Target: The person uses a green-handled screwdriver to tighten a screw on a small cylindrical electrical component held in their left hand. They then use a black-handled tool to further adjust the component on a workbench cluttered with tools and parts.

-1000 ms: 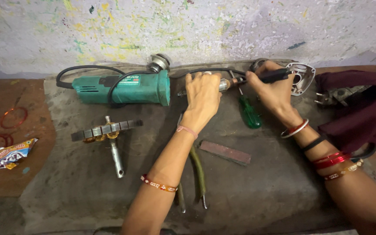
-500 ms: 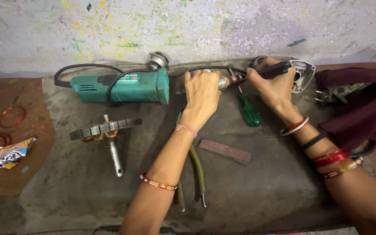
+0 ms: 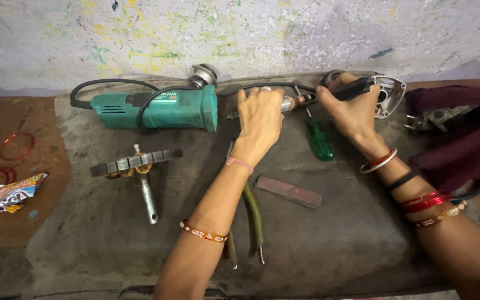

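While a crumpled snack wrapper (image 3: 15, 191) in orange and blue lies at the counter's (image 3: 329, 244) left edge, the left hand (image 3: 259, 119) closes its fingers over a motor armature (image 3: 298, 101) beside the green angle grinder (image 3: 159, 108); the right hand (image 3: 351, 108) grips a black-handled tool (image 3: 354, 89) touching the armature's end.

Left hand (image 3: 260, 119) closed over a motor rotor (image 3: 298, 101) near the wall. Right hand (image 3: 353, 111) gripping a black-handled tool (image 3: 351, 89) against it, tip hidden, possibly touching. Green angle grinder (image 3: 159, 109) just left; green-handled screwdriver (image 3: 320, 139) between the wrists on the tabletop (image 3: 334, 244).
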